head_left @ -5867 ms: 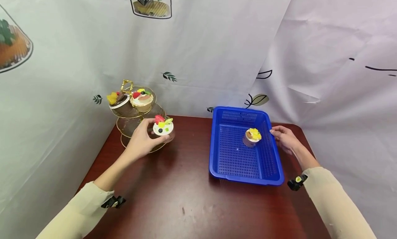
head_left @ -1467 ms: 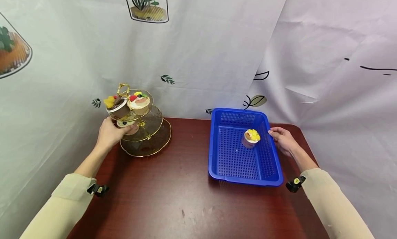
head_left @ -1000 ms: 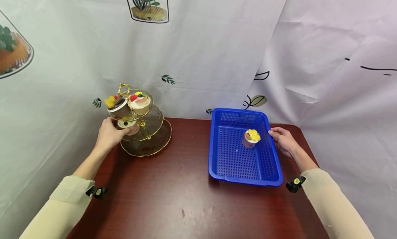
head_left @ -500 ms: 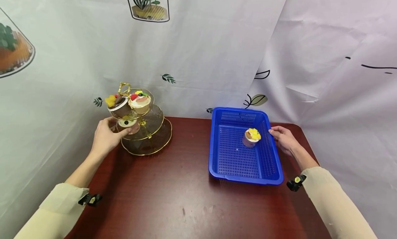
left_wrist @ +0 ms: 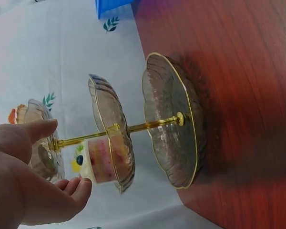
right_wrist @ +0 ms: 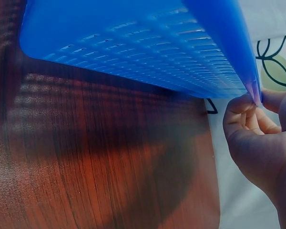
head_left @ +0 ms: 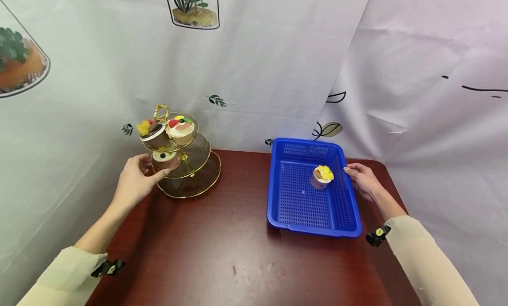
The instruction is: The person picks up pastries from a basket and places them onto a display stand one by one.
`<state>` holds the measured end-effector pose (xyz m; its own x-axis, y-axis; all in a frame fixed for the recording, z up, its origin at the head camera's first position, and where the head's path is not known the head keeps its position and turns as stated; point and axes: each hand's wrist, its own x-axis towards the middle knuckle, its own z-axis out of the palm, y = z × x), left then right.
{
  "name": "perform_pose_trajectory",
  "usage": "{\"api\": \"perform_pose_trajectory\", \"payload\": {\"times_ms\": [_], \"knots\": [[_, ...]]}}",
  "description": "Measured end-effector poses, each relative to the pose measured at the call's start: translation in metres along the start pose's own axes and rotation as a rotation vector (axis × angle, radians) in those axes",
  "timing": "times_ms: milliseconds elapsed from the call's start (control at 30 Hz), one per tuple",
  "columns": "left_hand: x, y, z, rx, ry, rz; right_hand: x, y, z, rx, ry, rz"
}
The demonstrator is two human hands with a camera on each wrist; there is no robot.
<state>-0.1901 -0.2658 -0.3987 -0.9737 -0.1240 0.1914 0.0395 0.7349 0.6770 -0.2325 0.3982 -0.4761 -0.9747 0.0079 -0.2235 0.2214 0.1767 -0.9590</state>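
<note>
A three-tier cake stand [head_left: 188, 193] with gold rims stands at the table's back left. On its middle tier sits a dessert cup [left_wrist: 101, 160] with a white top and a dark berry. My left hand [head_left: 132, 178] is around that cup's near side, thumb and fingers spread apart and off it. Two more dessert cups, one chocolate with yellow fruit [head_left: 154, 136] and one cream-topped [head_left: 181, 132], sit on the top tier. My right hand [head_left: 364, 181] pinches the right rim of a blue plastic basket [head_left: 274, 195], as the right wrist view shows too.
Inside the basket stands a dessert cup topped with yellow cubes [head_left: 322, 177]. The dark red wooden table [head_left: 238, 253] meets a white printed curtain [head_left: 254, 68] behind the stand and basket.
My left hand carried the berry-topped cup left to the stand's middle tier, then let go and drew back slightly toward the lower left. The right hand stays on the basket rim.
</note>
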Motion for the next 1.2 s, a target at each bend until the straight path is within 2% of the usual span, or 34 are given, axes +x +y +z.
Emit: {"api": "perform_pose_trajectory", "payload": {"times_ms": [433, 667, 933, 1200], "knots": [[-0.017, 0.019, 0.003, -0.007, 0.013, 0.017, 0.001, 0.003, -0.001, -0.016, 0.002, -0.006], [-0.025, 0.031, 0.014, -0.026, 0.016, 0.083, 0.002, 0.004, -0.001, 0.017, -0.003, -0.017], [-0.031, 0.048, 0.031, -0.125, -0.058, 0.148, 0.006, 0.003, 0.001, 0.047, -0.016, -0.018], [-0.025, 0.060, 0.054, -0.158, -0.117, 0.162, 0.006, 0.004, -0.002, 0.043, -0.010, -0.012]]}}
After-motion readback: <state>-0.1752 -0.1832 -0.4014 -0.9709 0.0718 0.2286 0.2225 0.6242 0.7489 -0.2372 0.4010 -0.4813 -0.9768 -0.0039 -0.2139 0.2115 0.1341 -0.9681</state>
